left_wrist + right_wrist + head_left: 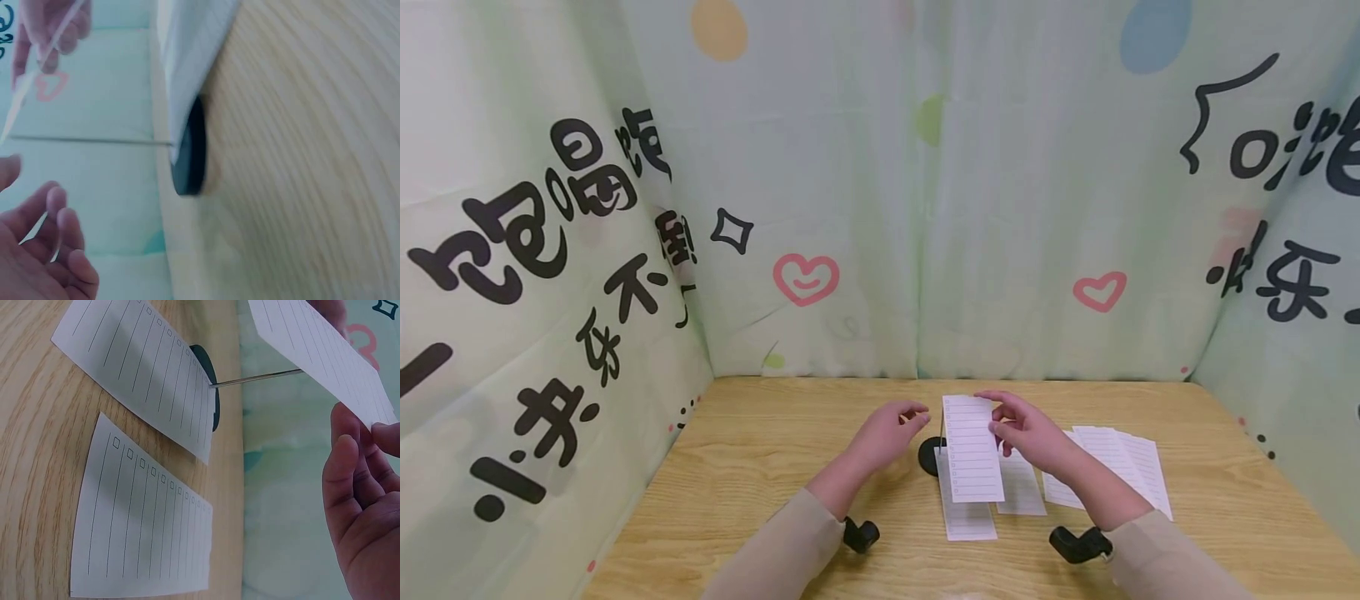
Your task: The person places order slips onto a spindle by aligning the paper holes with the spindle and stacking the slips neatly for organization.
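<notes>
My right hand (1030, 429) pinches a lined checklist sheet (973, 450) by its right edge, holding it raised at the top of a paper spike. The spike has a round black base (189, 153) and a thin metal rod (94, 140) standing upright. Down at the base, another lined sheet (144, 362) lies with the rod coming up through its edge; the raised sheet partly covers it in the head view. Left of the spike, my left hand (887, 433) hovers with loosely bent fingers and holds nothing.
One loose lined sheet (140, 531) lies right of the spike on the wooden table (760, 467). Several more sheets (1142, 467) lie fanned out farther right, partly behind my right forearm. A printed curtain (880, 208) closes off the back and both sides.
</notes>
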The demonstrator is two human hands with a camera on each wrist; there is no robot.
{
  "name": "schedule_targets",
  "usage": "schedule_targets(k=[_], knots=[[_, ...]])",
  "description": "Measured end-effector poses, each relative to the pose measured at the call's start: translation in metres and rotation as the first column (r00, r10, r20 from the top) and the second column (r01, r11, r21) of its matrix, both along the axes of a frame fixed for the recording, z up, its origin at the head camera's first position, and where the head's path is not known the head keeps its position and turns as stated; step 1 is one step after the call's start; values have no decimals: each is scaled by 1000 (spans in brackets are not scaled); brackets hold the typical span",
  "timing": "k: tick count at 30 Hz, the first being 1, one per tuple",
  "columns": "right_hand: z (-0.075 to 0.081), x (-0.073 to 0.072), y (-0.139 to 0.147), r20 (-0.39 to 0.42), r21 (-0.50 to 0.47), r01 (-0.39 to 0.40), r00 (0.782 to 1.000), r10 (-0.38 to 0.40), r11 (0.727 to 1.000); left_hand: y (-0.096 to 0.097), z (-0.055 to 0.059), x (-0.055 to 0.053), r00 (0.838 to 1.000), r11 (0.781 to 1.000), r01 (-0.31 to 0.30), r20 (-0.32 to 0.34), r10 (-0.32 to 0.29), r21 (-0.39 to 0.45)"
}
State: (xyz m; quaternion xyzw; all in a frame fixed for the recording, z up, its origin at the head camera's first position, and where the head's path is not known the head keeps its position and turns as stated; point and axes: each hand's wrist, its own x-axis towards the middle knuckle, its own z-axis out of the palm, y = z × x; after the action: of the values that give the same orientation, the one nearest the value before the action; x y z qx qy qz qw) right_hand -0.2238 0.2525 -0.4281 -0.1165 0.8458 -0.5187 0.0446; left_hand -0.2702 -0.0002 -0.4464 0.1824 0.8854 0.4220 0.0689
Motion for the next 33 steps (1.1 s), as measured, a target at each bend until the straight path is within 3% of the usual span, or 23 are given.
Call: schedule_targets(k=[5, 8, 18, 33], knots=[[1, 1, -2, 0, -1, 5, 1000, -5, 1000, 9, 11, 3, 999, 985, -41, 30, 36, 169], [2, 2, -2, 2, -3, 4, 1000, -4, 1000, 15, 16, 4, 997, 976, -65, 46, 56, 209], [1, 2, -2, -5, -1, -18, 1000, 18, 1000, 27, 19, 6, 996, 975, -77, 57, 67, 206], [0, 2, -3, -3, 0, -15, 1000, 15, 1000, 29, 21, 8, 996, 974, -82, 59, 71, 212]])
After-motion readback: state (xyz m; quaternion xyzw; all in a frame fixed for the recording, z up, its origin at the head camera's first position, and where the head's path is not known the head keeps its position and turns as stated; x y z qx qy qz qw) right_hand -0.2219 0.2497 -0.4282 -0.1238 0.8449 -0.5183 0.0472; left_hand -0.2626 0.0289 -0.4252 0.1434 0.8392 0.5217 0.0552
